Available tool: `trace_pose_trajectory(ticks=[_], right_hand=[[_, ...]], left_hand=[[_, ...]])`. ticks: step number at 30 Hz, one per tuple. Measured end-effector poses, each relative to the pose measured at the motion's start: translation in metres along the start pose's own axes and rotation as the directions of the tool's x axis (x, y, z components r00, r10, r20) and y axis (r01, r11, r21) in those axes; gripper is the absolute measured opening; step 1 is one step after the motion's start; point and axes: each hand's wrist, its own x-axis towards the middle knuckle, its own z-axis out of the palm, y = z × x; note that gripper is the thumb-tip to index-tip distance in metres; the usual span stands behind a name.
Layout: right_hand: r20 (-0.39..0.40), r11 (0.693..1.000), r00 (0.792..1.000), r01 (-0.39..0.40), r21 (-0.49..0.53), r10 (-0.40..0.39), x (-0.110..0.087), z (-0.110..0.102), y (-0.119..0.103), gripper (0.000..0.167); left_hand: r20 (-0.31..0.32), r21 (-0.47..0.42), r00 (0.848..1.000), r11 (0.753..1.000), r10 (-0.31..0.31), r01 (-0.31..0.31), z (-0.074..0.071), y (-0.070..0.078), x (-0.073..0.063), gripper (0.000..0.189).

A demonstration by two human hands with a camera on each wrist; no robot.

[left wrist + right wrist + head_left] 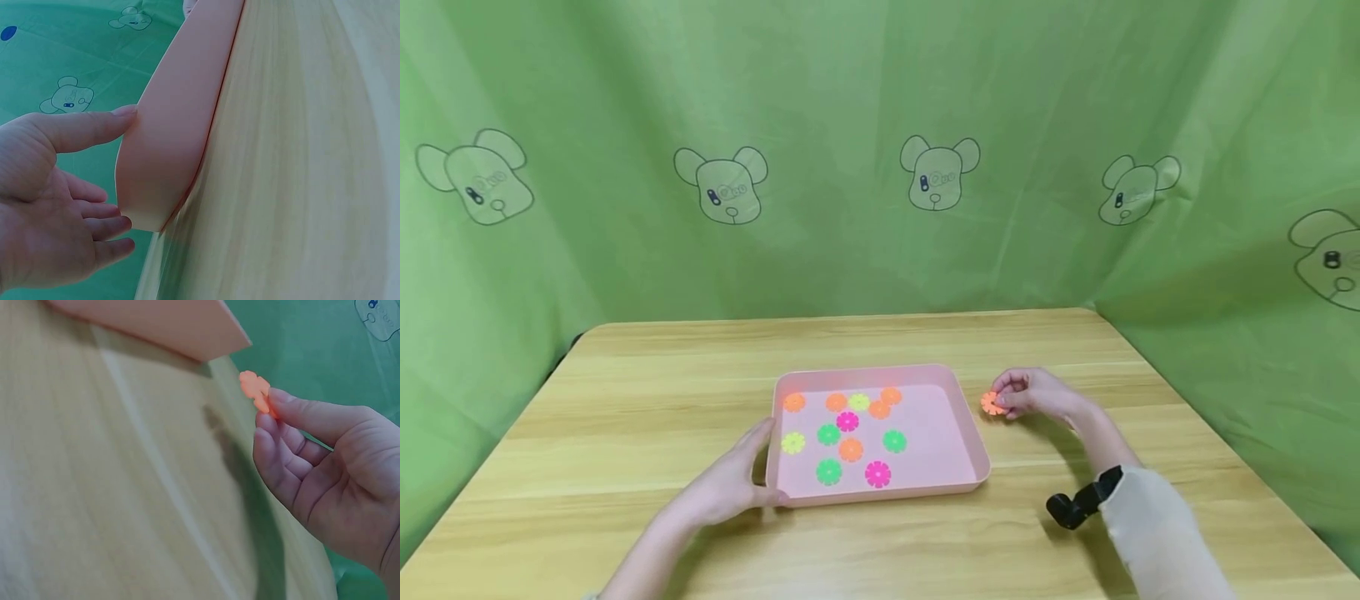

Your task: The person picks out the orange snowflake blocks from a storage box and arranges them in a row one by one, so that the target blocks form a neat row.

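An orange snowflake disc (991, 404) is pinched between the thumb and fingers of my right hand (1033, 393), just off the right side of a pink tray (880, 497). In the right wrist view the disc (255, 391) is held up above the tabletop, its notched edge showing. My left hand (730, 483) spreads along the tray's left end, thumb at the front corner. Seen from the left wrist, the thumb tip touches the rim of the tray (169, 119), and the other fingers (106, 226) reach loosely to its end wall.
Inside the tray lie several flat snowflake discs in orange, yellow, green (894, 442) and pink (877, 474), mostly toward its left and middle. The tray stands on a wooden table (925, 550). A green curtain (835, 250) with bear-head drawings hangs behind and at both sides.
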Motion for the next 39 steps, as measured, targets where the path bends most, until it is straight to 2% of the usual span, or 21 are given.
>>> trace_pose_trajectory(ticks=[3,13,19,27,35,39], right_hand=[[-0.022,1.000,1.000,-0.006,-0.018,0.006,0.000,0.002,0.004,0.024],[-0.095,0.979,0.995,-0.015,-0.205,-0.004,0.003,0.013,0.002,0.019],[-0.117,0.971,0.993,-0.031,-0.239,0.003,0.003,0.017,0.001,0.018],[-0.111,0.966,0.994,-0.011,-0.259,-0.018,0.004,0.018,0.002,0.019],[-0.128,0.955,0.992,-0.051,-0.291,0.014,0.005,0.019,0.003,0.016],[-0.130,0.961,0.991,-0.049,-0.272,0.014,0.005,0.018,0.003,0.016]], left_hand=[[0.000,0.003,1.000,1.000,-0.001,0.001,0.000,0.000,0.000,0.103],[0.000,0.005,1.000,1.000,-0.006,0.006,0.000,-0.001,0.000,0.103],[-0.001,0.006,1.000,1.000,0.004,-0.004,0.000,0.000,0.000,0.103],[-0.004,0.008,1.000,1.000,0.011,-0.011,0.000,0.001,-0.001,0.102],[-0.001,0.008,1.000,1.000,0.006,-0.006,0.000,0.001,-0.001,0.102],[0.001,0.013,1.000,1.000,0.010,-0.010,0.000,0.000,0.000,0.101]])
